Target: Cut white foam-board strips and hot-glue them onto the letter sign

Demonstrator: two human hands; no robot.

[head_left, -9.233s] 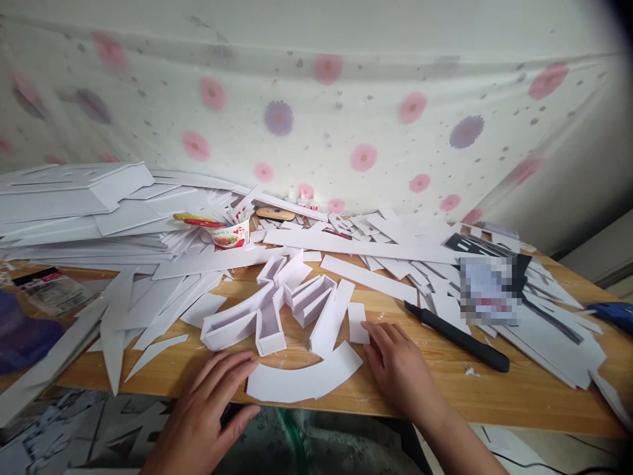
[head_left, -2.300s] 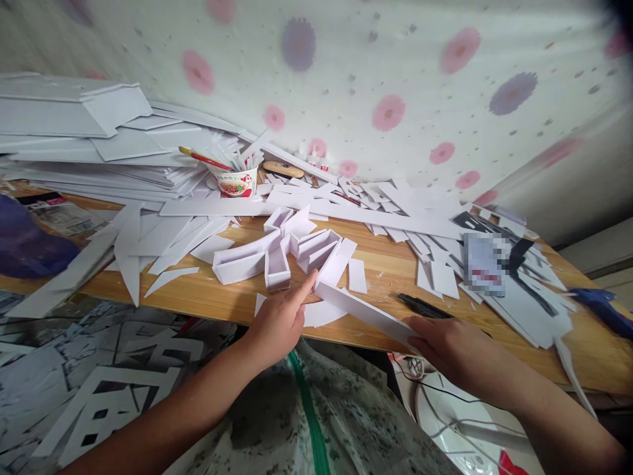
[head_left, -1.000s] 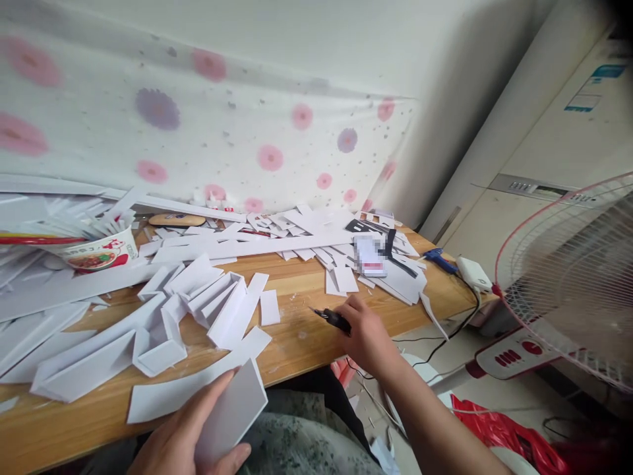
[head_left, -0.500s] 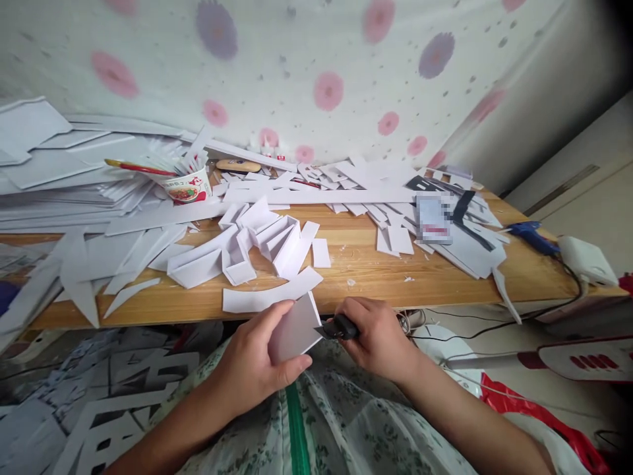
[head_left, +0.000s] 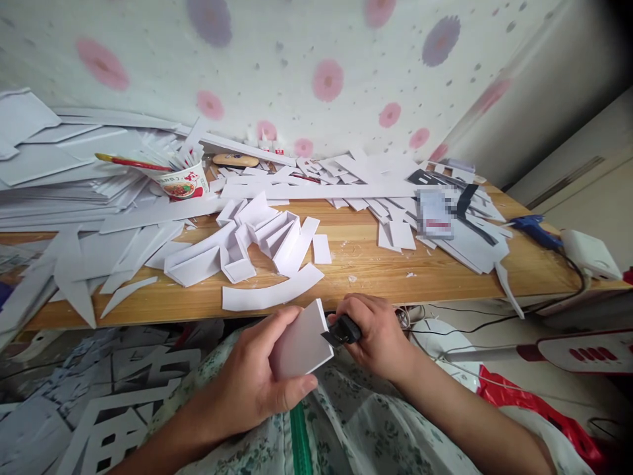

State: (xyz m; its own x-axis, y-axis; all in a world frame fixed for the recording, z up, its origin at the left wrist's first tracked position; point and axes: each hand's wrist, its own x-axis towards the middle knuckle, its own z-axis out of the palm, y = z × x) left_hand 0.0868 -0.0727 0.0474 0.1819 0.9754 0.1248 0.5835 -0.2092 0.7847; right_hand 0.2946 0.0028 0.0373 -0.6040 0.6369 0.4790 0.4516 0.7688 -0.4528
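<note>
My left hand grips a white foam board piece between thumb and fingers, over my lap in front of the table edge. In my right hand is a black utility knife, fingers wrapped round its handle. Its blade points left at the right edge of the board, touching it or very close. On the table just beyond lies a curved white strip. Behind that strip stands a folded assembly of white board pieces, with a small white rectangle to its right.
White board sheets are stacked at the left, beside a paper cup full of sticks. Scraps and a blue glue gun lie at the right. A white box sits at the table's right end. Cut-out sheets lie below left.
The board in my left hand has turned slightly, showing more of its right edge. Both hands have shifted a little, and the knife blade stays at that edge. The camera view has moved slightly.
</note>
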